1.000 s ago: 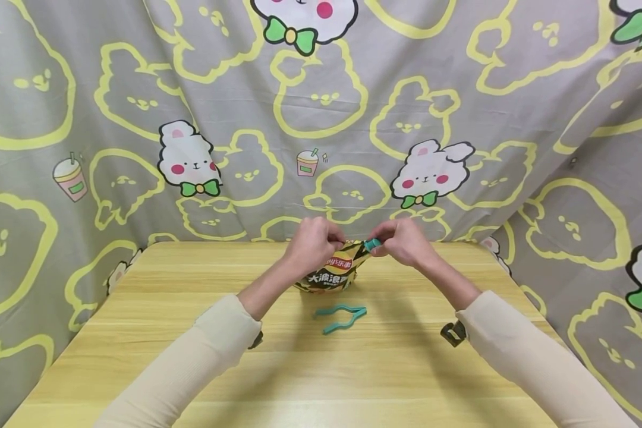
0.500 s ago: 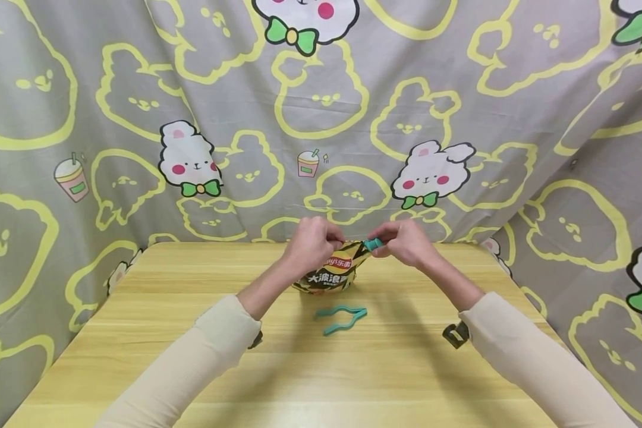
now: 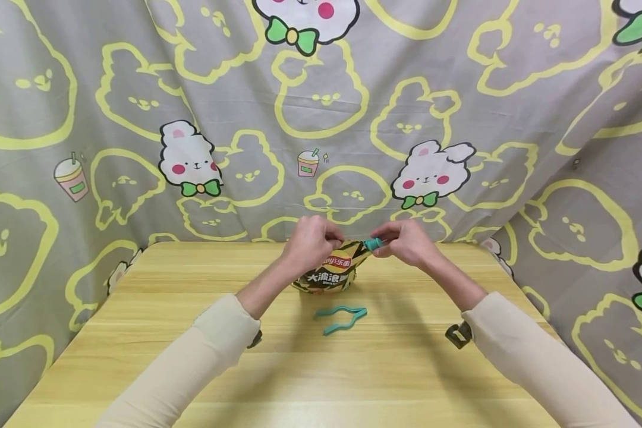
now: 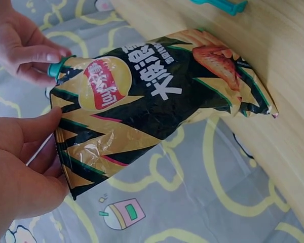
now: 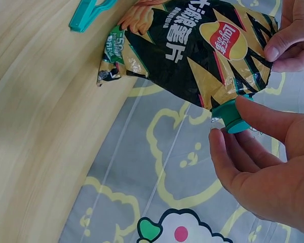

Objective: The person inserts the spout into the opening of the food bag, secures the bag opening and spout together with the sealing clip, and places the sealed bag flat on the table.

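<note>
- Nearest us, an open teal clip (image 3: pixel 340 317) lies on the bare wooden table (image 3: pixel 321 380), with plenty of free room around it.
- Past it, the crinkly black and gold chip bag (image 3: pixel 334 270) stands at the far middle of the table.
- Our left hand (image 3: pixel 310 242) pinches its top corner.
- Our right hand (image 3: pixel 406 242) pinches a second teal clip (image 3: pixel 373 244) on the bag's other corner; fingers hide most of it.
- Farthest: the bunny curtain (image 3: pixel 321 119).

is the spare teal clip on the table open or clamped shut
Open. The teal clip lies on the table in front of the chip bag, its two arms spread apart in a V, gripping nothing.
</note>
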`<state>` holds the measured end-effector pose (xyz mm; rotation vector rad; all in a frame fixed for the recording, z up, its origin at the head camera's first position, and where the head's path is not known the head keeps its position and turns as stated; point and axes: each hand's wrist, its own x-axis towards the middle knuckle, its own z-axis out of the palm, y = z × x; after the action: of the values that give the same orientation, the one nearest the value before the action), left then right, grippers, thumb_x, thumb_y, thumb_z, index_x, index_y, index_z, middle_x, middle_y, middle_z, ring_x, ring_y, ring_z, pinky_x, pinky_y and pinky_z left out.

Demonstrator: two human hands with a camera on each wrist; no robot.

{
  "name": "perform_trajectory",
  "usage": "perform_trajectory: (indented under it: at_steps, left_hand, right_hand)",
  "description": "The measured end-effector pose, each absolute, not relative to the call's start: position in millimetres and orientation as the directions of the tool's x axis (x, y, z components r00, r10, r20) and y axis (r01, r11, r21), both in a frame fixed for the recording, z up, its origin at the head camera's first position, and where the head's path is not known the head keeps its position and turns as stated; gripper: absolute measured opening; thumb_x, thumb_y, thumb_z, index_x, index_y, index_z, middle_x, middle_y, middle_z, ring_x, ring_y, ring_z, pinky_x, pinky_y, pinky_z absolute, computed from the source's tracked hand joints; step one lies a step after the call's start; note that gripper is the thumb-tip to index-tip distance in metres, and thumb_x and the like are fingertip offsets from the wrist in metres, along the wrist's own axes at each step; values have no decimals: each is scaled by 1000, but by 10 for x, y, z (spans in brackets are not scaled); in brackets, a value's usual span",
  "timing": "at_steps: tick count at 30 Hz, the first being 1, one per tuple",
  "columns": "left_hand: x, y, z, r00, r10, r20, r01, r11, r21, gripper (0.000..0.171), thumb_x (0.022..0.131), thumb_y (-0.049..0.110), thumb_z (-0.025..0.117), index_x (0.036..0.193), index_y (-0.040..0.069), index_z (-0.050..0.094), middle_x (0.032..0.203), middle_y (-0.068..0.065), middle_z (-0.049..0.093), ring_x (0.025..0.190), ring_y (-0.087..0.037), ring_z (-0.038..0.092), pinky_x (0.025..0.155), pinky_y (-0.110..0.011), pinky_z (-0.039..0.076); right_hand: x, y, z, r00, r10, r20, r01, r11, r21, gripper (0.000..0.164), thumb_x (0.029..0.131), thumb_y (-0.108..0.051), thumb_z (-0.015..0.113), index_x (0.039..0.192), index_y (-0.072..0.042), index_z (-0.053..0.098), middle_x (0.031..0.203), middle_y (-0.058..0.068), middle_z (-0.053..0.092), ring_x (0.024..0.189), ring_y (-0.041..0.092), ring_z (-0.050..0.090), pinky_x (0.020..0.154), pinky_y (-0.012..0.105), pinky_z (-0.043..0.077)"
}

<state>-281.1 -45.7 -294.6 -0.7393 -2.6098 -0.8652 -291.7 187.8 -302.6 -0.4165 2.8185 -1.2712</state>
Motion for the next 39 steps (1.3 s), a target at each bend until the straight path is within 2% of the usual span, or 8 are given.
perform_trajectory:
  at_steps: [10, 21, 33, 39]
  left_hand:
    - [-2826, -467, -2943, -819, 374, 435, 559, 692, 457, 9, 89, 3, 75, 90, 8, 83, 85, -5, 79, 77, -15, 73, 68, -26, 59]
    - [-2842, -461, -2949, -823, 368, 433, 554, 689, 467, 9, 90, 4, 75, 89, 7, 83, 85, -5, 79, 77, -15, 73, 68, -26, 59]
    - [-2829, -450, -2950, -828, 360, 430, 545, 698, 465, 8, 89, 4, 75, 89, 8, 83, 85, -5, 79, 76, -15, 73, 68, -26, 59]
    - [-2828, -443, -2944, -830, 356, 429, 541, 700, 467, 8, 89, 4, 76, 88, 8, 82, 85, -5, 79, 76, -15, 73, 68, -26, 59]
  right_hand:
    - [-2902, 1933, -3020, -963, -253, 88, -240, 668, -705, 40, 83, -8, 81, 120, 0, 71, 108, 16, 75, 100, 27, 71, 90, 42, 57]
    - [-2862, 2037, -3087, -964, -263, 29, -211, 698, -684, 46, 86, -16, 80, 126, 3, 68, 112, 18, 74, 105, 30, 70, 95, 47, 55]
    - [-2798, 2051, -3461, -961, -276, -9, -205, 733, -649, 31, 81, -14, 83, 108, -1, 74, 101, 13, 75, 93, 23, 70, 84, 40, 58]
    - [-2737, 1967, -3692, -957, -291, -15, -216, 743, -633, 29, 79, -12, 84, 104, -2, 75, 100, 14, 76, 92, 21, 70, 82, 39, 58]
